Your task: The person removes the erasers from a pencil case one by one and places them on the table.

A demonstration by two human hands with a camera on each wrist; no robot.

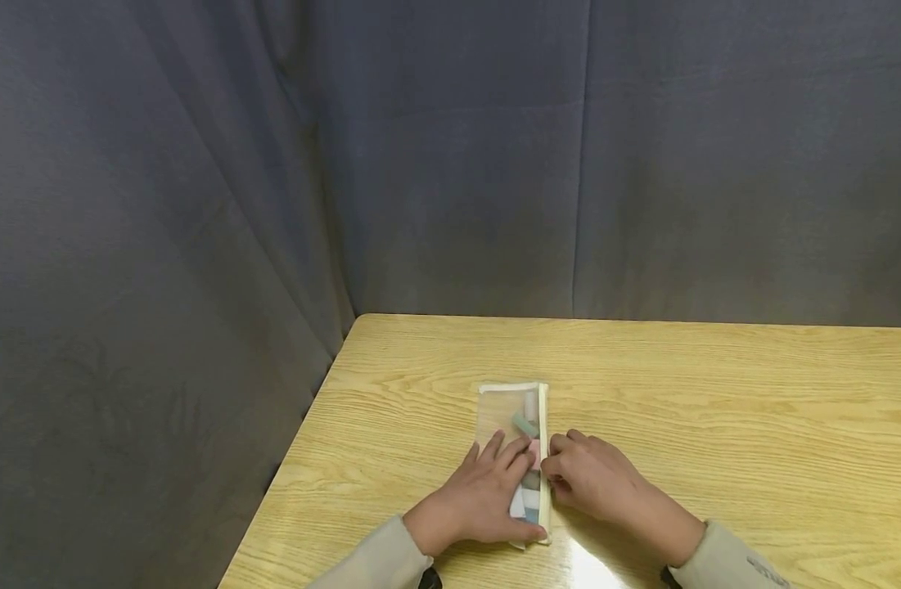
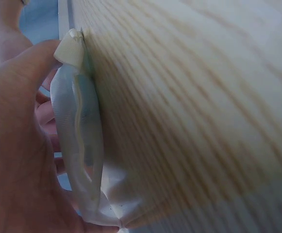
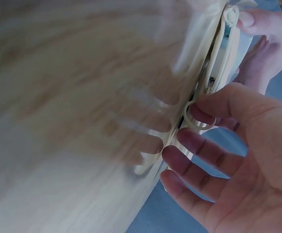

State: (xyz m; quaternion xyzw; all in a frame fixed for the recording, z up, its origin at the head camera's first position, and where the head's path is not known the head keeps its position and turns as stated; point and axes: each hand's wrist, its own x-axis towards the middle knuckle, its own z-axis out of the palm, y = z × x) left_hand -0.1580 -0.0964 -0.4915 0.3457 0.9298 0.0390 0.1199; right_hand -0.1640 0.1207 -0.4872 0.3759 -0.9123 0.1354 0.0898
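Two pale sleeves (image 1: 384, 556), nearest. One left hand (image 1: 485, 495), fingers spread over a translucent pouch (image 1: 494, 409), thumb on the near end of its cream-edged side. One right hand (image 1: 601, 483), at that same side, thumb and forefinger pinching a cream ring pull (image 3: 186, 116), other fingers loosely bent. Pouch lying lengthwise away from the person, on a wood-grain table (image 1: 715, 409); contents seen through it, small pieces including one pink (image 1: 535, 455) and, farther, one green (image 1: 524, 424); exact kinds cannot be told. One dark grey-blue curtain (image 1: 450, 164), behind the table.
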